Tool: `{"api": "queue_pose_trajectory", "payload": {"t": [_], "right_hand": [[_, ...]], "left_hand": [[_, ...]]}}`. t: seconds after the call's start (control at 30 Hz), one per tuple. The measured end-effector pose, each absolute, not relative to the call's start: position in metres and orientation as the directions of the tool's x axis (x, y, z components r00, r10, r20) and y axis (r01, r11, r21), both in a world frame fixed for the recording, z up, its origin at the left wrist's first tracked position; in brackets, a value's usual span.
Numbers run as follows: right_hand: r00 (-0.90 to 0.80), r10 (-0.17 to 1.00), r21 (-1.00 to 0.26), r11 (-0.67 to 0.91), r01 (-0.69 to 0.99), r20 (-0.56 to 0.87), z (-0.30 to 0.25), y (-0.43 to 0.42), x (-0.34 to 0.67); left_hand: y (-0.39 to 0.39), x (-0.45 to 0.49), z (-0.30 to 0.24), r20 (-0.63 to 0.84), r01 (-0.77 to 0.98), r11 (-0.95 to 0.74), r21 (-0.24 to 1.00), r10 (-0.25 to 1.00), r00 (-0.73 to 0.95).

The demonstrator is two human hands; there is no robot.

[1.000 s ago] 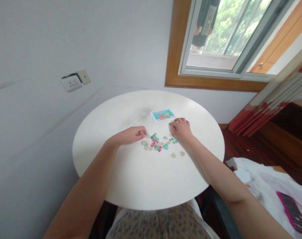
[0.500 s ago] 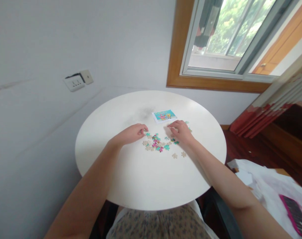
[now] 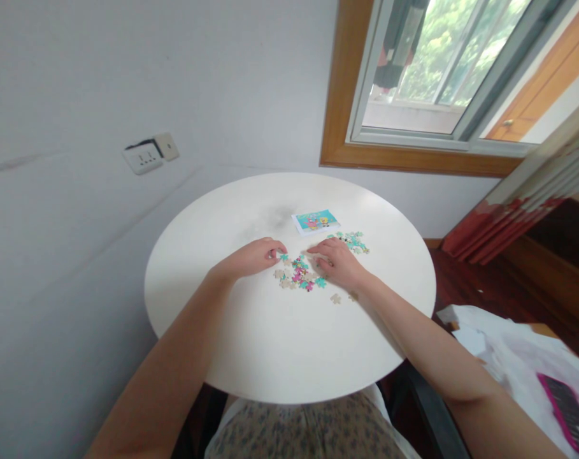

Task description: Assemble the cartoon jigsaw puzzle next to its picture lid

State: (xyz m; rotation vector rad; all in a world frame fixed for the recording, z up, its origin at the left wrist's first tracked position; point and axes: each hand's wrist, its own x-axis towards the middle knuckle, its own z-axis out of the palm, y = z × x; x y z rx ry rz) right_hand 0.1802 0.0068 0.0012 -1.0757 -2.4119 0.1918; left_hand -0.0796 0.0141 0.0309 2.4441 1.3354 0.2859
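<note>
A heap of small jigsaw pieces (image 3: 299, 277), teal, pink and beige, lies near the middle of a round white table (image 3: 270, 344). My left hand (image 3: 253, 257) rests at the heap's left edge, fingers curled in a pinch on a teal piece. My right hand (image 3: 334, 261) lies over the heap's right side, fingers bent down onto the pieces; what it holds is hidden. A second small group of teal pieces (image 3: 351, 241) sits just behind my right hand. Two loose beige pieces (image 3: 335, 298) lie nearer to me.
A small picture card (image 3: 315, 221) lies on the table's far side. The wall holds a socket (image 3: 143, 156); a wood-framed window (image 3: 346, 127) is at the back right. A pink phone (image 3: 566, 414) lies on white cloth at the right. Red-and-cream curtain hangs by the window.
My right hand has slid left from beside the card onto the heap, uncovering the group of teal pieces behind it. My left hand has stayed in place.
</note>
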Motion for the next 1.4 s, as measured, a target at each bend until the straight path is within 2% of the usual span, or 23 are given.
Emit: {"api": "queue_pose_trajectory", "payload": {"t": [0.2, 0.33, 0.6, 0.77, 0.87, 0.97, 1.23, 1.4], "right_hand": [[-0.640, 0.674, -0.292, 0.737, 0.609, 0.369, 0.006, -0.001, 0.175], [-0.715, 0.625, -0.250, 0.780, 0.573, 0.313, 0.011, -0.007, 0.173], [-0.654, 0.717, -0.203, 0.696, 0.689, 0.241, 0.007, -0.002, 0.180], [-0.618, 0.736, -0.223, 0.675, 0.704, 0.278, 0.009, 0.000, 0.181], [-0.679, 0.668, -0.233, 0.744, 0.627, 0.305, 0.012, -0.004, 0.178], [-0.746, 0.606, -0.223, 0.795, 0.564, 0.274, 0.013, -0.008, 0.176], [-0.687, 0.675, -0.218, 0.737, 0.639, 0.269, 0.010, 0.000, 0.184], [-0.726, 0.619, -0.244, 0.786, 0.568, 0.300, 0.012, -0.003, 0.182]], "left_hand": [[0.013, -0.080, 0.031, 0.024, 0.768, -0.500, 0.399, 0.843, 0.537], [0.015, -0.081, 0.030, 0.031, 0.770, -0.496, 0.401, 0.847, 0.530], [0.017, -0.081, 0.028, 0.041, 0.766, -0.519, 0.380, 0.837, 0.546], [0.016, -0.081, 0.027, 0.054, 0.760, -0.527, 0.381, 0.833, 0.551], [0.017, -0.081, 0.027, 0.064, 0.754, -0.536, 0.380, 0.828, 0.557], [0.017, -0.081, 0.027, 0.064, 0.759, -0.538, 0.366, 0.828, 0.557], [0.016, -0.080, 0.028, 0.061, 0.768, -0.544, 0.338, 0.827, 0.559], [0.016, -0.081, 0.027, 0.074, 0.765, -0.549, 0.338, 0.826, 0.559]]}}
